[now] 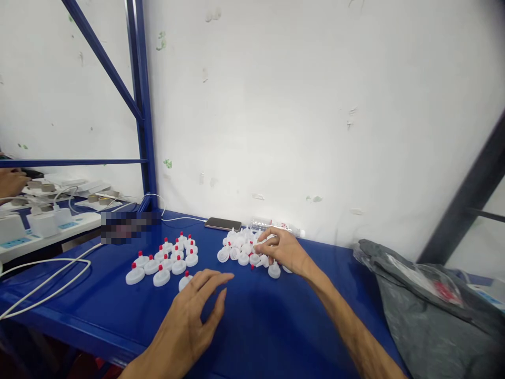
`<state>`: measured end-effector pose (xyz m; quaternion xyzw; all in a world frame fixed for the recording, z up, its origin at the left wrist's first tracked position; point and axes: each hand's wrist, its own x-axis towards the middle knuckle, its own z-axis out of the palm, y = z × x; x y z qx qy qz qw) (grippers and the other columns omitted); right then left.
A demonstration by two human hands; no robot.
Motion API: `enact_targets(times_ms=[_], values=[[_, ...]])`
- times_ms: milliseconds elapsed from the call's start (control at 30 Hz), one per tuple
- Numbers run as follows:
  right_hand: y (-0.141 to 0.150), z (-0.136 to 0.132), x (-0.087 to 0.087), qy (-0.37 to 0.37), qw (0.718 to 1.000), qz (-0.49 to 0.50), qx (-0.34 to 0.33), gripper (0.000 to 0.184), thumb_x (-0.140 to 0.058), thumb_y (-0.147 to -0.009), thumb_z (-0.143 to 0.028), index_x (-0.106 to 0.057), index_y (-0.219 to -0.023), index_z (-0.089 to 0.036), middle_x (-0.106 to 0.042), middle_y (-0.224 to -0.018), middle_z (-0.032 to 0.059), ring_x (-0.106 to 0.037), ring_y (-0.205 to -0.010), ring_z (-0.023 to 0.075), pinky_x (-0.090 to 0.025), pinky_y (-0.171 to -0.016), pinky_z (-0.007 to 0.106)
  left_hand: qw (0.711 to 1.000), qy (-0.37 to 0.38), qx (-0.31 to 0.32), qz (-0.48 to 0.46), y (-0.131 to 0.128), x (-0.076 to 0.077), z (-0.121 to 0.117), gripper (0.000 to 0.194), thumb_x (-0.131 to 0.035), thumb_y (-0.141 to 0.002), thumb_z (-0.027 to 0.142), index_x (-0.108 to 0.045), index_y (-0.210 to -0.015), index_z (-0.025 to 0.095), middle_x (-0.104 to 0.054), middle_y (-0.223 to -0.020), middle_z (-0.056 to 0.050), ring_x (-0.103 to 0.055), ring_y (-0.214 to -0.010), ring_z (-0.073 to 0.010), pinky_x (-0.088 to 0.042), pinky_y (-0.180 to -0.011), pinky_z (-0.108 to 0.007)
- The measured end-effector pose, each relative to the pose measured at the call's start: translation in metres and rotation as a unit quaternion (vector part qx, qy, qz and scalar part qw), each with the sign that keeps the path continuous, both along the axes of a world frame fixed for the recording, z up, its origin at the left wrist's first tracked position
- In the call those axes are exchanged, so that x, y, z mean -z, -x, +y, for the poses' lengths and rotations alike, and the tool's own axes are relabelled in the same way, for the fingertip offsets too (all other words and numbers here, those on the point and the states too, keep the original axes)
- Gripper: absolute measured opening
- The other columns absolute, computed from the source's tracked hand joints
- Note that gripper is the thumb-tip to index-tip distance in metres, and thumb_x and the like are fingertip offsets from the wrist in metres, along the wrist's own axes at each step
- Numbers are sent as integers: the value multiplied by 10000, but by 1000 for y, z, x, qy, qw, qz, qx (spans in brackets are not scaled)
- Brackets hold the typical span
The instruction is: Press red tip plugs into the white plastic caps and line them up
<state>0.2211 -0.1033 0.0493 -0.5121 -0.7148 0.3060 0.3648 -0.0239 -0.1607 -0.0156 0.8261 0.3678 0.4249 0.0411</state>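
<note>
My left hand (191, 310) hovers over the near part of the blue table, thumb and fingers apart, holding nothing. Just behind its fingertips stands a white nozzle cap with a red tip (185, 281), partly covered by the hand. Several more red-tipped white caps (161, 276) stand upright in a loose group at the left. My right hand (286, 251) reaches over a heap of white nozzle caps (236, 241), its fingers half bent and spaced apart; I see nothing gripped. A single white cap (273, 271) lies below this hand. Small red tips (252, 267) show among the heap.
A phone (223, 224) on a white cable and a clear plastic bottle (290, 228) lie by the wall. A grey plastic bag (418, 300) covers the right edge. Cables and a power strip (71, 229) are at left, with another person's hand (11, 182) beyond.
</note>
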Motion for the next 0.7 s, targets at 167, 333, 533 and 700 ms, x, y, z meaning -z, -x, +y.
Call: enact_targets(times_ms=[167, 333, 533, 700], values=[[9, -13, -9, 82, 983, 56, -154, 515, -771, -703, -441, -544, -1104, -211, -744, -815, 18, -617, -531, 114, -360, -435, 189, 993, 73, 67, -66, -23, -11, 15, 344, -534, -958, 288, -508, -1298, 330, -608, -1049, -4, -554, -599, -107, -481, -538, -225], [13, -17, -11, 88, 971, 94, -200, 486, -772, -728, -412, -555, -1116, -214, -703, -696, -30, -592, -504, 92, -336, -433, 171, 993, -1, 65, -101, -34, -27, 17, 142, -567, -953, 272, -678, -1039, 280, -652, -909, -3, -587, -651, -126, -507, -628, -230], [12, -17, -10, 98, 968, 88, -215, 489, -772, -729, -436, -581, -1114, -202, -690, -620, -35, -612, -504, 104, -345, -443, 174, 988, 35, 69, -130, -35, -28, 18, 106, -640, -909, 274, -701, -995, 285, -667, -899, 8, -629, -690, -125, -511, -590, -206], [7, -21, -19, 115, 970, 37, -209, 480, -723, -765, -480, -592, -1150, -224, -746, -787, 14, -706, -663, 161, -420, -491, 189, 989, 43, 72, -125, -35, -20, 25, 94, -608, -924, 275, -699, -939, 259, -678, -879, 9, -641, -694, -119, -516, -584, -192]])
